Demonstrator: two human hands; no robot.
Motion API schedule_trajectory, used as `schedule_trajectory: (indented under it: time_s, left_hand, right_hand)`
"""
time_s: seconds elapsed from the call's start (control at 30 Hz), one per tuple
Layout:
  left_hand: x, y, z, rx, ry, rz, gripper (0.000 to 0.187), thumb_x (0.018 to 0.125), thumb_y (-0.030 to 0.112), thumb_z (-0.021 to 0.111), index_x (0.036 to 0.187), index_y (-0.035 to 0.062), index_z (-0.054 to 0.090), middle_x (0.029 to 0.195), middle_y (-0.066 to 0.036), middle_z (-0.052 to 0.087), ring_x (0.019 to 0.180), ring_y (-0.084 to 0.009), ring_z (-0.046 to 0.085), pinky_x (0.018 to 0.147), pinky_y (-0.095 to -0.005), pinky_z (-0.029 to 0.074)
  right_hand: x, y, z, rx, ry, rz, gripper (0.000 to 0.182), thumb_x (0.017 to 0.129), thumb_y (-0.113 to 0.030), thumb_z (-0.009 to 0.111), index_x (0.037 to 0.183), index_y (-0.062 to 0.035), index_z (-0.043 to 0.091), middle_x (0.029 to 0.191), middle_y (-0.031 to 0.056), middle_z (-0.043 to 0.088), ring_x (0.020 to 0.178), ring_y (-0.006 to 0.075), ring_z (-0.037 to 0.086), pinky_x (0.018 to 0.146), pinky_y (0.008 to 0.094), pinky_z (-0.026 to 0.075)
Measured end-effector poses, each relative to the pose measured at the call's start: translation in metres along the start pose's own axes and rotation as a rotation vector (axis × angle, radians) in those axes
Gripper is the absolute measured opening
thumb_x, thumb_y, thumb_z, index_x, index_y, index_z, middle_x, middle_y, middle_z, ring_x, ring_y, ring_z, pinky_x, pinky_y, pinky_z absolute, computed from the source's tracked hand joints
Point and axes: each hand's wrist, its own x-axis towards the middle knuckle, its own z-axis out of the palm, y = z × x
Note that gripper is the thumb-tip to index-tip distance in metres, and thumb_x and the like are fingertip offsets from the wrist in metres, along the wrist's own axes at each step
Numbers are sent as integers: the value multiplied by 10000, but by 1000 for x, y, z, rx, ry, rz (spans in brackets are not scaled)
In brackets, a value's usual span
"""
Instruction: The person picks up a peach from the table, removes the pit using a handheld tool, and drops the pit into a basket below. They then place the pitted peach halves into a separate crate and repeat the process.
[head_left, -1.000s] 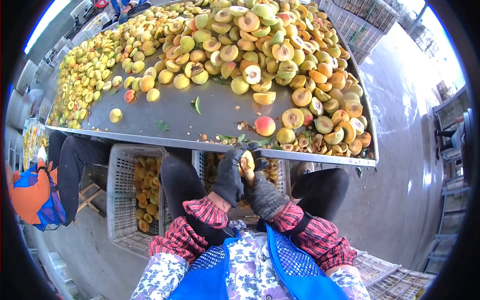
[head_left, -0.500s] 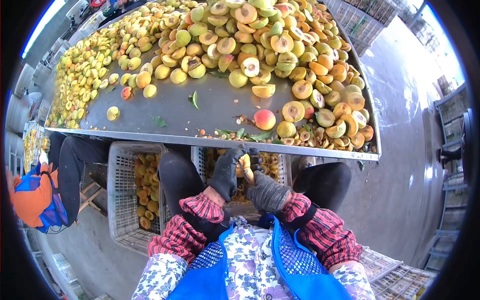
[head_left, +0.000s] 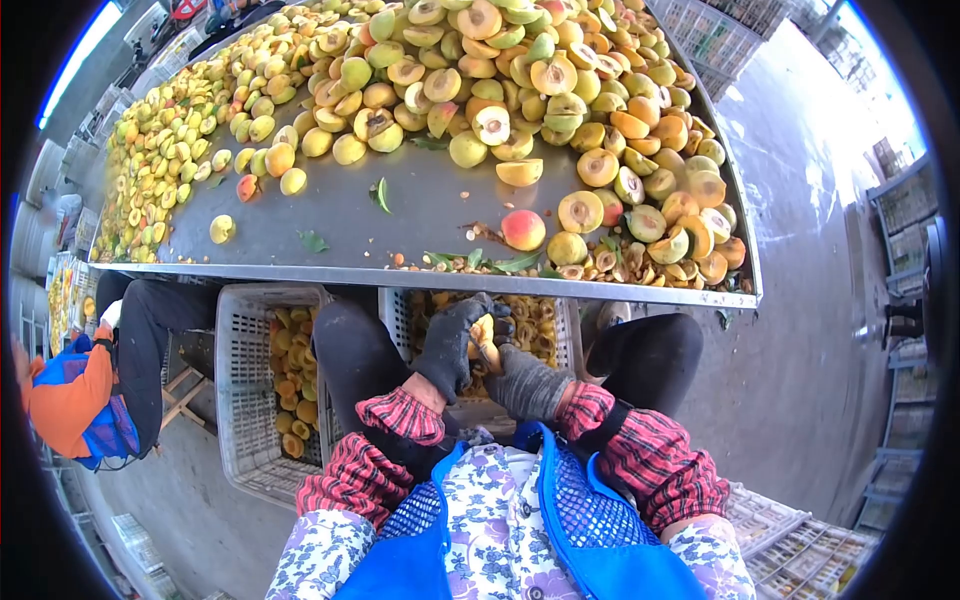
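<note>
So, my left hand (head_left: 450, 345) grips a fruit piece (head_left: 483, 329), right hand (head_left: 527, 383) curled against it (can't tell around what), by the near edge of the metal table (head_left: 430, 195).

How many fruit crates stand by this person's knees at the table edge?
2: a crate outside the left knee, another crate between the knees, partly hidden by the hands. Others may hide under the table.

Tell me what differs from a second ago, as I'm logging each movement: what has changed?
The co-worker's white-gloved hand has moved rightward in the picture, away from the fruit at far left, toward their thigh. The view has shifted slightly. Otherwise, the left hand and right hand still hold the piece of fruit, and the fruit pile looks the same.
</note>
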Motion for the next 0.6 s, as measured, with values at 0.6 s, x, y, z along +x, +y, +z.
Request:
schedule_trajectory:
  time_s: [0.6]
  left_hand:
    - [-17, 34, 19, -14, 138, 36, 214, 816, 208, 525, 868, 18, 607, 786, -47, 606, 724, -123, 565, 655, -251, 455]
  right_hand:
    - [-33, -2, -28, 1300, -368, 153, 162, 762, -179, 590, 814, -53, 504, 485, 23, 424, 312, 90, 341, 283, 219, 249]
